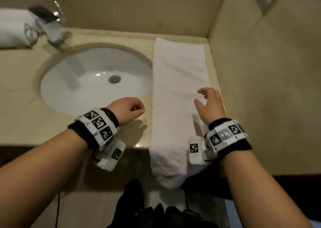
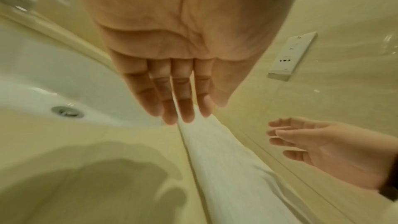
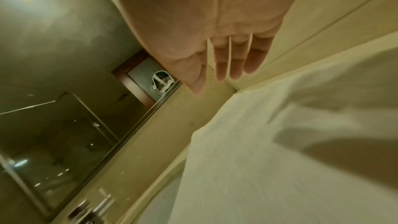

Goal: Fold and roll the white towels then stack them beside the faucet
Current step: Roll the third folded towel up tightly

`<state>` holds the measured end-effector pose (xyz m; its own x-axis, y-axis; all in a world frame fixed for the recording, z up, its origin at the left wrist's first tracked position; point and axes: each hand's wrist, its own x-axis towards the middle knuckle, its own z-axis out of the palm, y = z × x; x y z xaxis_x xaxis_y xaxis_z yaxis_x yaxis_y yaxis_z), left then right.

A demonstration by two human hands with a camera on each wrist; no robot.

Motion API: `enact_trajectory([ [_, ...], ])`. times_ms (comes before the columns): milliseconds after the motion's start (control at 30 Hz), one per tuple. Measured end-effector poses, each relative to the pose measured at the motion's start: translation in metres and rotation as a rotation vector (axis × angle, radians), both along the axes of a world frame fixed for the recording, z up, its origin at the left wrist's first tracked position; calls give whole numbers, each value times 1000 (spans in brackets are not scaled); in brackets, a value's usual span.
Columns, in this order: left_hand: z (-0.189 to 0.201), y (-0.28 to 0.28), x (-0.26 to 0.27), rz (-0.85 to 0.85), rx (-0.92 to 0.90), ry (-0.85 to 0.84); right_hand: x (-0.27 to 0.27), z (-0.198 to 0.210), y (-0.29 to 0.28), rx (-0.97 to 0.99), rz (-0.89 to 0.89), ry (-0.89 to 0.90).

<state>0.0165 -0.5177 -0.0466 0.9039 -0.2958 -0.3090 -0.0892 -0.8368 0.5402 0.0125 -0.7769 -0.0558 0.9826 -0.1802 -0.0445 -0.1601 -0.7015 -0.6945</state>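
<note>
A white towel (image 1: pixel 178 88), folded into a long narrow strip, lies on the counter to the right of the sink. It runs from the back wall to the front edge, and its near end hangs over that edge. My right hand (image 1: pixel 201 97) hovers just above the strip's right side with fingers spread and holds nothing; the right wrist view shows its fingers (image 3: pixel 232 67) straight over the towel (image 3: pixel 258 159). My left hand (image 1: pixel 137 108) hangs over the counter just left of the towel (image 2: pixel 226 176), its fingers (image 2: pixel 174 105) relaxed and empty. A rolled white towel (image 1: pixel 12 27) sits left of the faucet (image 1: pixel 50 27).
The white sink basin (image 1: pixel 97 81) fills the counter's middle. A beige side wall (image 1: pixel 260 71) rises right beside the towel and carries a socket (image 2: pixel 293 55). A mirror (image 3: pixel 64 134) hangs behind the counter. Dark clothing (image 1: pixel 147 210) is below the front edge.
</note>
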Motion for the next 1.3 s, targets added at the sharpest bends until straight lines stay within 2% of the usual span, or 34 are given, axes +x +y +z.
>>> enact_trajectory([
  [133,-1,-7,98,-59,78,-51,101,7,-10,-161,140,68],
  [300,-12,-42,215,-222,197,-94,207,-5,-31,-342,220,265],
  [467,-35,-63,282,-301,329,-97,268,-22,-47,-477,340,385],
  [633,-49,-65,304,-326,333,-217,284,-27,-59,-576,410,373],
  [767,-52,-66,293,-360,352,-318,280,-28,-61,-630,435,349],
  [933,-52,-54,284,-357,294,-248,272,-23,-62,-670,480,375],
  [1133,-54,-59,270,-352,247,-292,265,-17,-53,-693,442,377],
  [1300,-45,-46,277,-293,111,-145,256,-2,-55,-685,424,443],
])
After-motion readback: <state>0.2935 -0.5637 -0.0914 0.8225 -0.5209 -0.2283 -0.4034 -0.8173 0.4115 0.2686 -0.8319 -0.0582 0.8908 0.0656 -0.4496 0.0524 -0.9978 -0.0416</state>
